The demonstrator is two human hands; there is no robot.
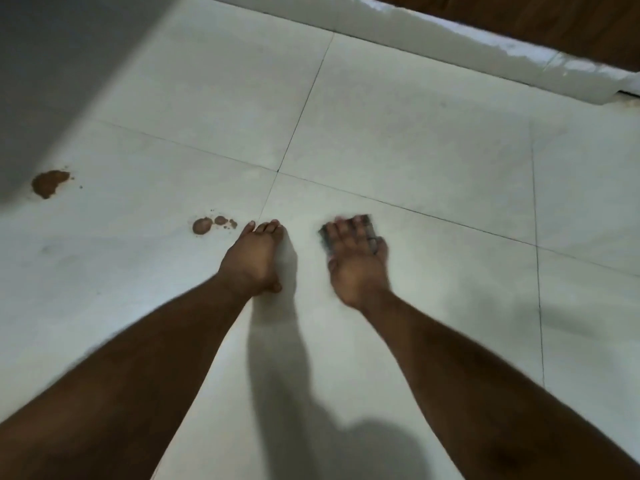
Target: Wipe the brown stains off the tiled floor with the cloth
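1. Cloth (347, 233): dark, blurred, flat on the tiled floor (415, 140); long axis and heading indeterminable.
2. Right hand (356, 261): fingers extended, pressing flat on the cloth.
3. Left hand (251, 261): fingers extended, tips touching the floor, holding nothing.
4. Small brown stains (207, 225): just left of the left fingertips.
5. Larger brown stain (48, 183): farther left.

Most of the cloth (347, 233) is buried under the right hand (356, 258), just a dark blurred edge peeking past the fingers, pattern unreadable. Both forearms run off the bottom edge. Left hand (252, 259) fingertips smear into the floor (415, 150); contact unclear. Wooden strip (519, 19) cut off top right.
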